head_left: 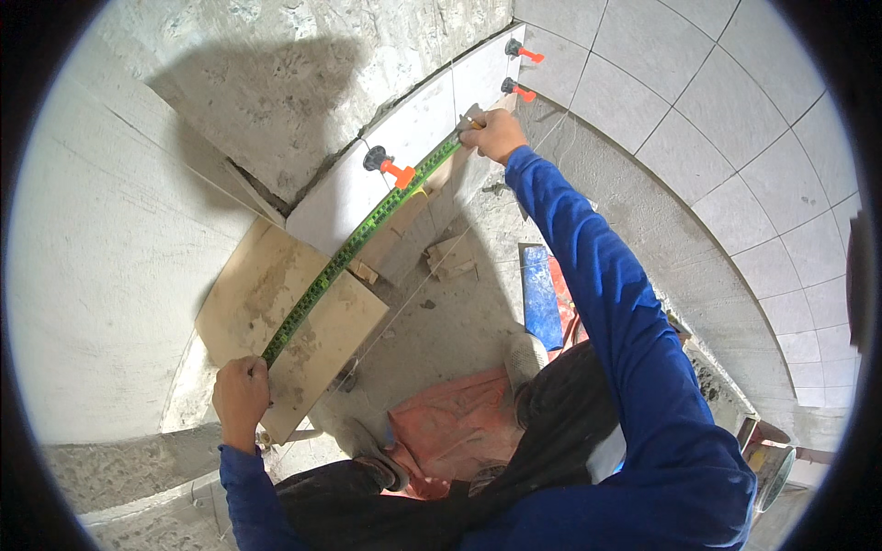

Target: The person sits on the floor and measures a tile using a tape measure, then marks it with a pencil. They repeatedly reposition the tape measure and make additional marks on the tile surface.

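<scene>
A green tape measure blade [363,231] is stretched diagonally between my two hands, along a row of white tiles [335,204]. My left hand [242,399] is closed on its near end, beside a stained beige slab [294,312]. At the far end, the fingers of my right hand [496,135] pinch the blade near the tiles' lower edge. Something small and greyish shows at those fingertips, too unclear to name. One black-and-orange tile leveling clip [390,166] sits next to the blade. Two more clips, an upper one [524,51] and a lower one [517,89], are at the row's far right end.
Rough concrete [248,119] rises behind the white tiles. Grey wall tiles [717,119] cover the right side. Thin strings cross the work area. A red sheet [455,427] and a blue flat piece [540,298] lie on the floor near my legs, with broken tile pieces [450,257] beyond.
</scene>
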Available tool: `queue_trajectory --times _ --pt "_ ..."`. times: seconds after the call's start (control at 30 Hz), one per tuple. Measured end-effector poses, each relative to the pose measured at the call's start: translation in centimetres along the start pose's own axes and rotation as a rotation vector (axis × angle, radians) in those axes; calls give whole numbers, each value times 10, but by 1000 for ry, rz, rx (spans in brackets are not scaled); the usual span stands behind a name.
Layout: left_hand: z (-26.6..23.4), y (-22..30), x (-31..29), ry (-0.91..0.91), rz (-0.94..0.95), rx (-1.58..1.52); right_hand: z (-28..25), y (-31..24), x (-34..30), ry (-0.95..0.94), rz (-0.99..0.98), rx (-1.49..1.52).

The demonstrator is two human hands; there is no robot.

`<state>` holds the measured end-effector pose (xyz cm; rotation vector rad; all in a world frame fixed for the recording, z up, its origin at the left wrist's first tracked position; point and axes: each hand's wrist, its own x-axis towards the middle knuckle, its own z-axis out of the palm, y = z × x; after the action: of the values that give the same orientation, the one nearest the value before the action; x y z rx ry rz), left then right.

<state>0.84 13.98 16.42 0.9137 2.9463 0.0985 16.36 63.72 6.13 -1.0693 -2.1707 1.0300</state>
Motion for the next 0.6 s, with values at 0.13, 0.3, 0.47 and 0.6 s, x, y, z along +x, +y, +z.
queue_trajectory --times 0.13,0.3,0.47,0.6 --pt "-3 3 4 -71 -48 -55 -2 -2 2 -17 27 -65" --pt "-6 4 4 -151 -95 -46 1 6 6 -31 38 -7" --pt "-1 -1 1 -83 2 -58 3 13 9 -28 26 31" --pt "1 -4 0 -47 46 -36 2 13 7 -40 42 4"
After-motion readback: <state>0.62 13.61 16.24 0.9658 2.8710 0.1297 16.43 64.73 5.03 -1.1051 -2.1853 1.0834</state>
